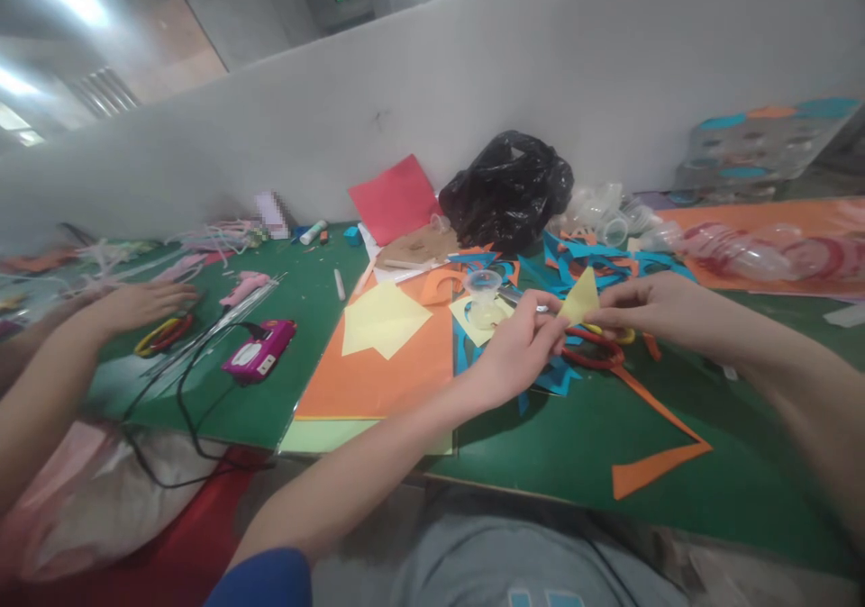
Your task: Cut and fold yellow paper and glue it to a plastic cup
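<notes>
A small folded-looking piece of yellow paper is pinched between my two hands above the green table. My left hand grips its left edge with thumb and fingers. From the other side, my right hand pinches the right edge. Just below them lie scissors with red and yellow handles, partly hidden by my hands and the paper. Left of my left hand, a clear plastic cup stands on a pale yellow paper piece. Blue paper scraps lie around and under my hands.
Yellow sheets rest on orange paper. A black plastic bag and clear plastic cups sit behind. An orange strip lies front right. At left are a co-worker's hand, a purple box and black cables.
</notes>
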`<state>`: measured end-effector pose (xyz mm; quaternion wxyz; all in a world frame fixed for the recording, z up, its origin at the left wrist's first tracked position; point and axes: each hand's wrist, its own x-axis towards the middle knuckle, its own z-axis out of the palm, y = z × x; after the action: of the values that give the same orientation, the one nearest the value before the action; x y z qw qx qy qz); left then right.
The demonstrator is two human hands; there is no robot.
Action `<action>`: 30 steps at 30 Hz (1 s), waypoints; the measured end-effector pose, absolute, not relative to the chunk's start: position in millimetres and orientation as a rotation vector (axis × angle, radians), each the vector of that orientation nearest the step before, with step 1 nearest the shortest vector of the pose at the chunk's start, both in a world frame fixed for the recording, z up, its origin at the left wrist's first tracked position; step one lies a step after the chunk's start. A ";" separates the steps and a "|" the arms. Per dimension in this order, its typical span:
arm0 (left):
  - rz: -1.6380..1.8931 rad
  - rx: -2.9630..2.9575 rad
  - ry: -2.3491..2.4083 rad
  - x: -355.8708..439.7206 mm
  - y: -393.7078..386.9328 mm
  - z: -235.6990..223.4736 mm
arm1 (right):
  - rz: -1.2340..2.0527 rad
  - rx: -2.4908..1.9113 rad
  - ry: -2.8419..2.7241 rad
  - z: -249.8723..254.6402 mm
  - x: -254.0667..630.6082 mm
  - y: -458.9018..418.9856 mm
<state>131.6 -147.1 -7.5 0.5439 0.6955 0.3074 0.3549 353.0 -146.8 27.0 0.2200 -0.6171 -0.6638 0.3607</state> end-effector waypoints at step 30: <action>0.899 1.663 0.817 131.1 -143.1 -3.2 | 1.044 -1.344 -1.779 25.6 328.2 -151.0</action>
<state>131.1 -143.1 -3.2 0.5151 0.6922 0.3400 0.3741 328.2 -151.0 25.6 0.3333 -0.5148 -0.6812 0.3998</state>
